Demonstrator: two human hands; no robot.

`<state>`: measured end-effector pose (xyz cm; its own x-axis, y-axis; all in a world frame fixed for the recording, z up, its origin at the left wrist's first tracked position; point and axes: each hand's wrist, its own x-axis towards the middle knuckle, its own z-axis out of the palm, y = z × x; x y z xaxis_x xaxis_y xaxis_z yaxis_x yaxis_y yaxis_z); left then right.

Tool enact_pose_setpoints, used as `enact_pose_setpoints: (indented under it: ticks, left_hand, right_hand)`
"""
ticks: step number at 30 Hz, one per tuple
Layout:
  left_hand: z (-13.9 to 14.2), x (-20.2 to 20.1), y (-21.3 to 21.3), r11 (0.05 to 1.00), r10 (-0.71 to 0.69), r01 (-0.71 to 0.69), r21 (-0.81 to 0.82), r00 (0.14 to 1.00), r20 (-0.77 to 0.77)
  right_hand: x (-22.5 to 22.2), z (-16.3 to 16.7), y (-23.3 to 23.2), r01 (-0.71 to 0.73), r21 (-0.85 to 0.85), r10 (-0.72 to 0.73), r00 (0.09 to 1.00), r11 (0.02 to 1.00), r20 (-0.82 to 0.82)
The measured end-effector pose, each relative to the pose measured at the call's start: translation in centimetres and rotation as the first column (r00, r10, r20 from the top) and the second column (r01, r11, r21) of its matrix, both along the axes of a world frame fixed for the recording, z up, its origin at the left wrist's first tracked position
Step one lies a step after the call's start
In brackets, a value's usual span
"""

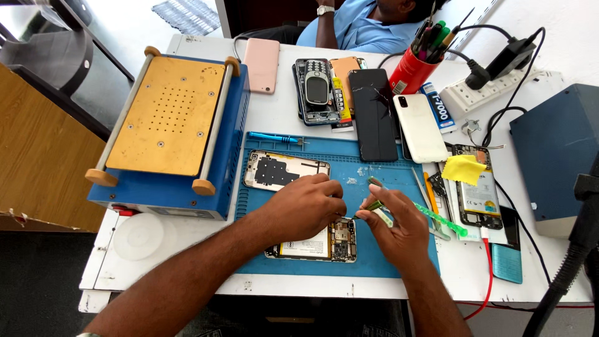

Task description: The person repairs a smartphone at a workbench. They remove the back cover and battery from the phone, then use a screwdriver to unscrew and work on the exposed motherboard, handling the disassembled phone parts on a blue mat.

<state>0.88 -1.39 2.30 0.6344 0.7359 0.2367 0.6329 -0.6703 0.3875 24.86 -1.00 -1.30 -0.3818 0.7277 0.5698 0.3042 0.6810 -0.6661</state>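
- Blue rubber work mat (349, 262) covers the middle of the white table (262, 118), and an opened phone (315, 244) lies face down near its front edge, between the two hands.
- With its back cover off, the opened phone shows a pale battery on its left part and a dark circuit board with small metal shields on its right part.
- Left hand (304, 206) rests on the upper edge of the opened phone, fingers curled down and pressed to it, steadying it.
- Right hand (399, 234) pinches a green screwdriver (415, 211) between thumb and fingers, grip narrow and closed; its fine tip points toward the circuit board, though whether it touches is hard to tell.
- Beyond the left hand lies a separate back frame (281, 170), silver-edged with a black inner plate.
- Left of the mat stands a blue heating machine (171, 128) with a tan perforated top plate.
- Across the table, another person's blue shirt (365, 25) shows.
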Motion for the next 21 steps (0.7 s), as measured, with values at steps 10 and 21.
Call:
enact_pose_setpoints:
  ticks: [10,21]
  left_hand:
    - [-0.33,0.05,0.31,0.998,-0.048,0.045,-0.033,0.993,-0.107]
    - [-0.67,0.01,0.56,0.997,-0.034,0.029,-0.074,0.997,-0.068]
  right_hand:
    - [-0.21,-0.45,-0.07,-0.083,-0.147,0.068,0.992,0.986,-0.103]
    - [-0.70,-0.75,0.28,-0.096,-0.141,0.082,0.992,0.985,-0.099]
